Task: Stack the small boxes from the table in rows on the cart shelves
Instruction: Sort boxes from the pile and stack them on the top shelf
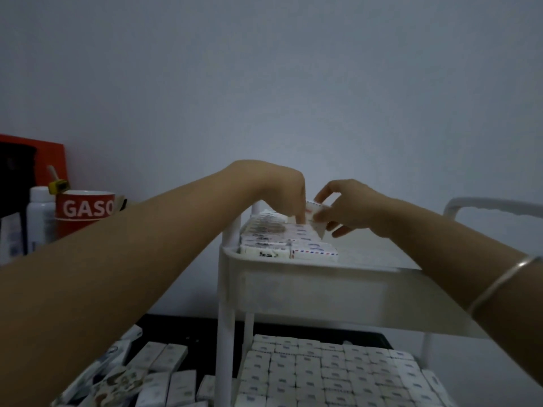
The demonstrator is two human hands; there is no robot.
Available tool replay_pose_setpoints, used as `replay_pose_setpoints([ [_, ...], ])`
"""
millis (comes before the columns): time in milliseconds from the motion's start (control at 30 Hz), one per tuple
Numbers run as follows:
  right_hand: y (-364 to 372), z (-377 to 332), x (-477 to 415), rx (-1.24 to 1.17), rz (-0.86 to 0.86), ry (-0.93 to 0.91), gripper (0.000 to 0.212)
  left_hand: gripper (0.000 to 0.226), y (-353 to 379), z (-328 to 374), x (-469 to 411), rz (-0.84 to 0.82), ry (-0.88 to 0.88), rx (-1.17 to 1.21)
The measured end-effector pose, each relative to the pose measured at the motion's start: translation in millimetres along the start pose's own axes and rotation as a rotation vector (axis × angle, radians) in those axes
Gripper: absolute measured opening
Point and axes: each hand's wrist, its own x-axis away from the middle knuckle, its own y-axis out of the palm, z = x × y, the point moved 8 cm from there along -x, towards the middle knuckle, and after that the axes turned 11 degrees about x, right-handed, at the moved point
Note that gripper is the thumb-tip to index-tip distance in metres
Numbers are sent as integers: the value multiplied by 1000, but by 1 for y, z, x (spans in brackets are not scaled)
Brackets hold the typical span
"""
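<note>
Over the far left of the cart's top shelf, I have the right hand pinching a tilted small box above the rows. The left hand points its fingers down beside it; I cannot tell its grip. I judge this the placing step: level the box and seat it flush. The boxes are smooth white card with striped edges.
</note>
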Motion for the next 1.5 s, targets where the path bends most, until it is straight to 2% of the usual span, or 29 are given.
replay_pose_setpoints([
  [133, 17, 1, 0, -81, -170, -18, 15, 27, -13, 3, 8, 121, 57, 105],
  [267, 35, 0, 9, 1, -368, -33, 29, 32, -27, 13, 25, 299, 147, 144],
  [367, 38, -2, 16, 71, -396, -26, 37, 33, -25, 17, 38, 345, 184, 178],
  [433, 31, -7, 19, 106, -307, -31, 44, 35, -31, 18, 52, 452, 210, 206],
  [533, 0, -26, 32, 235, 14, -160, 44, 35, -40, 18, 92, 729, 302, 215],
  [600, -17, -43, 57, 178, 201, -267, 30, 30, -30, 11, 132, 923, 390, 277],
  [667, -24, -58, 91, 55, 332, -362, 11, 24, -4, -3, 169, 1016, 460, 359],
  [733, -16, -76, 131, 8, 419, -470, 9, 21, 29, -26, 193, 998, 432, 447],
  [800, 8, -97, 173, 0, 419, -594, 13, 21, 66, -57, 203, 916, 326, 504],
  [900, 71, -116, 216, 20, 200, -710, 9, 26, 127, -120, 211, 744, 81, 556],
  [967, 126, -117, 229, 89, 22, -723, 8, 29, 166, -164, 221, 617, -102, 558],
  [1067, 208, -113, 227, 191, -141, -719, 12, 27, 206, -209, 245, 525, -292, 495],
  [1233, 318, -94, 179, 437, -320, -596, 37, 26, 245, -215, 252, 424, -270, 395],
  [1400, 380, -83, 164, 614, -503, -649, 57, 38, 238, -262, 256, 499, -419, 468],
  [1500, 395, -82, 165, 718, -472, -718, 64, 38, 238, -293, 267, 483, -484, 459],
])
